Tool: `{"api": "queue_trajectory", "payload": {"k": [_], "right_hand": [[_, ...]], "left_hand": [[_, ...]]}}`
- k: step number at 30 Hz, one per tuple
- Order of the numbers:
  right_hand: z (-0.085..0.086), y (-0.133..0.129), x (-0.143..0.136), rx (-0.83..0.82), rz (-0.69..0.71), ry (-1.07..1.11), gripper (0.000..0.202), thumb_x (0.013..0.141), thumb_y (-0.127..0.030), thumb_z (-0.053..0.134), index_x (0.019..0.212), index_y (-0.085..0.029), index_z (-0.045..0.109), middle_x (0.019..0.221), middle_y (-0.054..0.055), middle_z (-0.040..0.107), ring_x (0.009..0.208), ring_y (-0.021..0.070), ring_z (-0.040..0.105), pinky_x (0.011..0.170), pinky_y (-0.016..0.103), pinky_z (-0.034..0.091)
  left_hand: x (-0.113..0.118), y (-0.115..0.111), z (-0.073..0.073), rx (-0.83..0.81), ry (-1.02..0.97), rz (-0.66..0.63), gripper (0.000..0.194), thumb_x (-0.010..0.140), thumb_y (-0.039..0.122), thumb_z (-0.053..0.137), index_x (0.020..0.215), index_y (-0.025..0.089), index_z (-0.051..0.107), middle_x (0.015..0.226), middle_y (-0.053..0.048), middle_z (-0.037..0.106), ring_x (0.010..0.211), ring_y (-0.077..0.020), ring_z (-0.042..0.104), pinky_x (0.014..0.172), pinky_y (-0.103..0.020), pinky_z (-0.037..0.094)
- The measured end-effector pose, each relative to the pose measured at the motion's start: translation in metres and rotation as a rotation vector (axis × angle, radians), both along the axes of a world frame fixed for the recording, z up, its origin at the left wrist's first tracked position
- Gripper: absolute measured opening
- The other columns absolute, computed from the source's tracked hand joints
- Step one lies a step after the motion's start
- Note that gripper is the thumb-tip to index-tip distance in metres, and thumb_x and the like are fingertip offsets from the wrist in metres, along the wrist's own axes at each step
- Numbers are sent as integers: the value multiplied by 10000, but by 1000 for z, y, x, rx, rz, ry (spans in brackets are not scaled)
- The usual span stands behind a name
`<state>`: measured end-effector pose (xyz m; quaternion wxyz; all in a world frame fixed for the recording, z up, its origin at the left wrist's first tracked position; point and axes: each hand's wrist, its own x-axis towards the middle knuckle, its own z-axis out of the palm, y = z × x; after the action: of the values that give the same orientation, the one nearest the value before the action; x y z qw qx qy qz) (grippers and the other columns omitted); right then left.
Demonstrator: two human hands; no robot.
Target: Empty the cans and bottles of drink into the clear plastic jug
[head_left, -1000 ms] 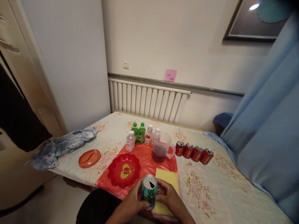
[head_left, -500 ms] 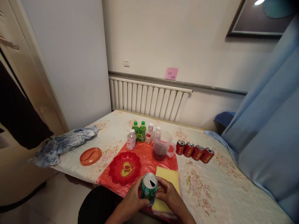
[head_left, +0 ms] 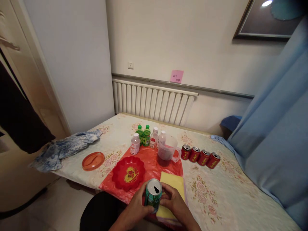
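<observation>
In the head view, I am holding a green drink can (head_left: pixel 153 198) roughly upright at the table's near side, its mouth showing open. My left hand (head_left: pixel 138 208) is wrapping one side, thumb pressing low on the front, while my right hand (head_left: pixel 173 203) is curling partly closed against the other. The can is sitting between my palms, near the scalloped red tray (head_left: pixel 119 178) and the yellow cloth (head_left: pixel 176 181). Farther off, a clear measuring jug (head_left: pixel 166 152) is standing beside four red cans. I judge that I am steadying the can; any next move is calling for level, gentle handling, lest leftover liquid spill.
</observation>
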<state>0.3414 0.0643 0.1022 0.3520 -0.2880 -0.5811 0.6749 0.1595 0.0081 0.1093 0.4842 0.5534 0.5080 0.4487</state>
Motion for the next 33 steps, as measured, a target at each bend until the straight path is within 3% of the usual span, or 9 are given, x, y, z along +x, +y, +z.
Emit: {"api": "queue_trajectory", "payload": {"k": [6, 15, 21, 27, 33], "right_hand": [[0, -2, -1, 11, 4, -3, 558, 624, -122, 763, 1165, -239, 692, 1034, 26, 726, 865, 226, 676, 767, 323, 525], [-5, -3, -5, 20, 5, -26, 551, 632, -155, 777, 1170, -231, 686, 1055, 36, 722, 919, 248, 673, 807, 351, 528], [-11, 1, -8, 37, -5, -79, 547, 639, -237, 787, 1175, -221, 683, 1059, 61, 727, 910, 266, 675, 830, 404, 530], [-20, 24, 7, 63, -163, -142, 475, 619, -353, 817, 1057, -202, 716, 1018, 92, 746, 973, 286, 678, 955, 483, 481], [-10, 59, 34, 40, -395, -178, 469, 592, -454, 829, 954, -175, 723, 874, 95, 755, 831, 270, 697, 798, 436, 536]], "left_hand": [[-1, -1, -5, 5, 0, -4, 824, 536, 48, 607, 1336, 191, 475, 1311, -70, 582, 1268, -291, 475, 1123, -396, 319], [-5, -2, -25, 30, -23, 29, 830, 543, 28, 617, 1342, 205, 475, 1325, -66, 577, 1271, -285, 480, 1123, -398, 334], [-11, -3, -24, 25, -1, 63, 806, 554, 36, 624, 1332, 203, 496, 1316, -61, 586, 1256, -276, 499, 1118, -395, 352], [-27, 0, -28, -26, 26, 155, 853, 545, 40, 618, 1370, 205, 474, 1404, -69, 544, 1352, -297, 425, 1176, -428, 281], [-56, 21, -20, -31, 108, 254, 827, 548, 89, 668, 1349, 198, 492, 1414, -74, 548, 1392, -332, 380, 1203, -469, 223]]}}
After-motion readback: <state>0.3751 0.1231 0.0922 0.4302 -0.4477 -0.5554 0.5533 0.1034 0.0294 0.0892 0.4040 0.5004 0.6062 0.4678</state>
